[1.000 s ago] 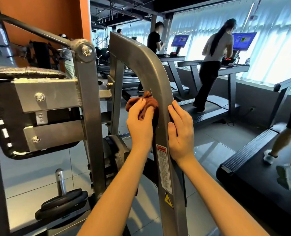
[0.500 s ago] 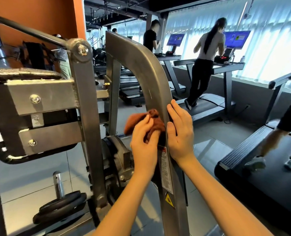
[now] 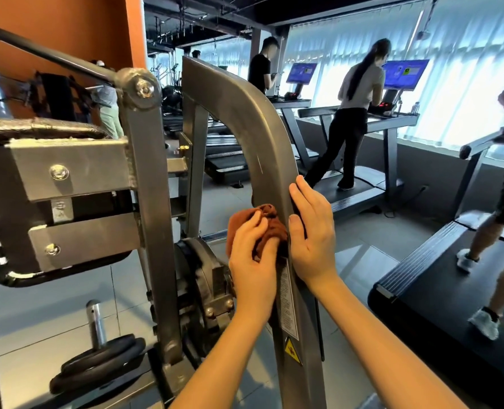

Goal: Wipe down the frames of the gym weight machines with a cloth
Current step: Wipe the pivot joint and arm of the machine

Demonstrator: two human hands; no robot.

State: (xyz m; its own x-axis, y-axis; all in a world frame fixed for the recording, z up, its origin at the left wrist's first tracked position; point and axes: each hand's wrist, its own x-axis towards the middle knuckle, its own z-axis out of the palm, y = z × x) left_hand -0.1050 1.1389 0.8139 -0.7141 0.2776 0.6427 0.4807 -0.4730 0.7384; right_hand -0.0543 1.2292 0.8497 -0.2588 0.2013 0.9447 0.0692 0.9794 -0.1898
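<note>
A curved grey steel frame post (image 3: pixel 253 125) of a weight machine rises in the middle of the view and runs down to the bottom edge. My left hand (image 3: pixel 252 261) grips a bunched brown cloth (image 3: pixel 270 224) and presses it against the post's left face, just above a white warning label (image 3: pixel 287 302). My right hand (image 3: pixel 312 228) lies flat with straight fingers on the post's right edge, level with the cloth. Part of the cloth is hidden behind my left fingers.
A second grey upright (image 3: pixel 147 202) with a bolted pivot and bracket stands to the left. Black weight plates (image 3: pixel 97 364) sit on a peg at lower left. Treadmills (image 3: pixel 439 290) with people walking on them fill the right side and the back along the windows.
My left hand has slid the cloth down the post, from well above the label to just over it. My right hand stays flat on the right edge.
</note>
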